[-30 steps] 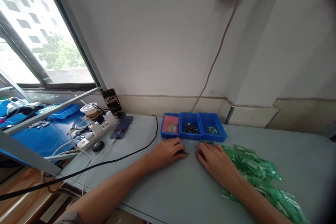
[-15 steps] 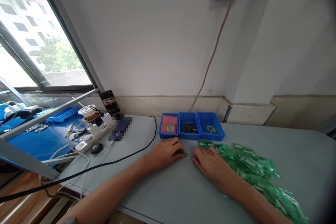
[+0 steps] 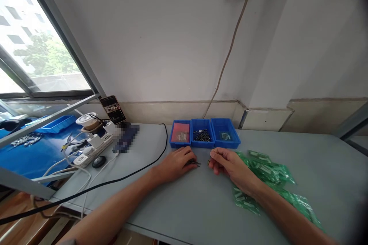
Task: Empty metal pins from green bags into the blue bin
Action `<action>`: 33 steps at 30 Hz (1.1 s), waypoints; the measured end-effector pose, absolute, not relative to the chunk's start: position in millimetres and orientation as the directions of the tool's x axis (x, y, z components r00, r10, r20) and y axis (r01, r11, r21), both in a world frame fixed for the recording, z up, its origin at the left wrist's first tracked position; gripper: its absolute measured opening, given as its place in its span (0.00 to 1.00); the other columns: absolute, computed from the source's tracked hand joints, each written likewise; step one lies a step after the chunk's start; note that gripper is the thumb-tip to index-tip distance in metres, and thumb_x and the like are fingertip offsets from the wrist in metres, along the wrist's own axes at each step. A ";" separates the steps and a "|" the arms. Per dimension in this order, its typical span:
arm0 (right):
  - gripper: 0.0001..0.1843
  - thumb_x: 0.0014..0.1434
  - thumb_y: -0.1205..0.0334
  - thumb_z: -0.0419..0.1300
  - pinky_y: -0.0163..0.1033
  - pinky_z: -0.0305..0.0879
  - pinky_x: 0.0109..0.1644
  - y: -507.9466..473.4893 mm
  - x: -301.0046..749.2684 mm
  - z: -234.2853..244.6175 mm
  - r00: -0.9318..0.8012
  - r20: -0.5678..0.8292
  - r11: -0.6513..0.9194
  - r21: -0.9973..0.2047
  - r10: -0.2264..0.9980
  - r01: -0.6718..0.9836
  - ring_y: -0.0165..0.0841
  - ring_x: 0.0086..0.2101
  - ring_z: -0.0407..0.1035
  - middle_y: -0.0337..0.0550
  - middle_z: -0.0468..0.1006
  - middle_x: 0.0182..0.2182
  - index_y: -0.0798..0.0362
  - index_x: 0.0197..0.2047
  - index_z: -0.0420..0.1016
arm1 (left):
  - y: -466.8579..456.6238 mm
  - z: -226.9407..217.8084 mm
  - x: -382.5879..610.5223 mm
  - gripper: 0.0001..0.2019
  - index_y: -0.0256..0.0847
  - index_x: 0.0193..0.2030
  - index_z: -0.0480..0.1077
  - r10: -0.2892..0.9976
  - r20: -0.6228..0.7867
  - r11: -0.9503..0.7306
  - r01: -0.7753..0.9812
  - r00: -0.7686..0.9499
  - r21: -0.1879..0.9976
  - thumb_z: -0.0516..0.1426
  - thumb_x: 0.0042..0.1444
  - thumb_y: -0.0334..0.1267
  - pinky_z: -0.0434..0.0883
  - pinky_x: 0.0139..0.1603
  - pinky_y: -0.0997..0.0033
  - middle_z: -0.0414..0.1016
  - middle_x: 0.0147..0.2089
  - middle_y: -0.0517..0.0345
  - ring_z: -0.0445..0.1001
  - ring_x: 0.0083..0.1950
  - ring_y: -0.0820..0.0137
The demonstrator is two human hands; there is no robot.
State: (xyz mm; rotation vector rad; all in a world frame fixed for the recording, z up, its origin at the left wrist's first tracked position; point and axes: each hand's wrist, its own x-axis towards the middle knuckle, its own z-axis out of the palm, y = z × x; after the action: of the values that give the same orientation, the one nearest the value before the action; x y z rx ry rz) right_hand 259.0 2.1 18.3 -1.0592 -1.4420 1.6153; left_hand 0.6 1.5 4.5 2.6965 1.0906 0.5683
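My left hand (image 3: 176,163) rests on the grey table (image 3: 178,203), fingers curled over a few thin dark metal pins (image 3: 195,163) whose tips stick out to the right. My right hand (image 3: 227,162) is a little to the right, raised slightly, with thumb and fingertips pinched on a tiny part I cannot make out. Just beyond both hands stand three blue bins (image 3: 204,138): the left one lined in red, the middle one with dark pins, the right one with small greenish parts.
A heap of green plastic bags (image 3: 270,180) lies right of my right hand. At the left are a black cable (image 3: 129,174), a white power strip (image 3: 92,149), a propped phone (image 3: 112,110) and a blue bench (image 3: 34,149) under the window. A wall socket's cord (image 3: 230,51) hangs down.
My right hand has lifted off the table and turned from lying flat into a pinch. The left hand has stayed over the pins. The camera has tilted a bit.
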 end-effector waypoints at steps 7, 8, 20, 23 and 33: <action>0.18 0.58 0.49 0.74 0.37 0.72 0.37 5.4 259.4 19.6 -0.411 -0.188 -0.301 -0.926 0.892 -0.229 0.33 0.31 0.77 0.48 0.85 0.33 0.53 0.34 0.75 | 1.3 6.8 0.9 0.10 0.41 0.52 0.71 0.693 0.280 -0.721 0.626 0.665 0.298 0.55 0.75 0.45 0.71 0.49 0.69 0.72 0.50 0.54 0.73 0.50 0.66; 0.17 0.58 0.50 0.74 0.36 0.72 0.37 6.3 260.0 19.6 -0.397 -0.177 -0.293 -0.922 0.901 -0.254 0.33 0.32 0.77 0.48 0.85 0.33 0.52 0.33 0.75 | 1.3 6.7 0.8 0.10 0.41 0.52 0.71 0.693 0.278 -0.721 0.628 0.666 0.294 0.55 0.75 0.44 0.71 0.50 0.69 0.72 0.50 0.54 0.73 0.50 0.66; 0.18 0.54 0.51 0.77 0.38 0.67 0.37 3.8 259.5 21.5 -0.291 -0.043 -0.100 -0.978 0.956 -0.185 0.33 0.32 0.73 0.39 0.80 0.30 0.49 0.36 0.74 | 0.5 9.3 0.7 0.10 0.41 0.52 0.71 0.688 0.270 -0.726 0.635 0.673 0.265 0.56 0.74 0.44 0.70 0.48 0.69 0.72 0.49 0.53 0.74 0.50 0.65; 0.19 0.56 0.51 0.75 0.38 0.67 0.38 3.0 257.5 19.6 -0.327 -0.009 -0.038 -0.996 0.945 -0.084 0.32 0.31 0.71 0.36 0.77 0.30 0.47 0.46 0.78 | 0.4 8.5 0.1 0.11 0.41 0.52 0.71 0.683 0.282 -0.731 0.630 0.674 0.263 0.55 0.75 0.45 0.70 0.48 0.68 0.72 0.49 0.53 0.74 0.49 0.65; 0.16 0.56 0.48 0.74 0.36 0.66 0.33 2.3 251.2 11.8 -0.317 0.075 0.076 -0.997 0.946 -0.008 0.31 0.28 0.65 0.34 0.72 0.28 0.48 0.36 0.75 | 0.7 7.5 -0.2 0.12 0.41 0.51 0.72 0.674 0.310 -0.739 0.615 0.671 0.275 0.54 0.75 0.47 0.69 0.49 0.67 0.73 0.48 0.52 0.72 0.50 0.64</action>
State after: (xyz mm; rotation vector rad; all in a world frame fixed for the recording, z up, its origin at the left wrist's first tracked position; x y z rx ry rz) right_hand 251.2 2.3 11.8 -0.9851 -1.4804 1.3795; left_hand -0.2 0.7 7.5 2.7344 1.0621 0.5962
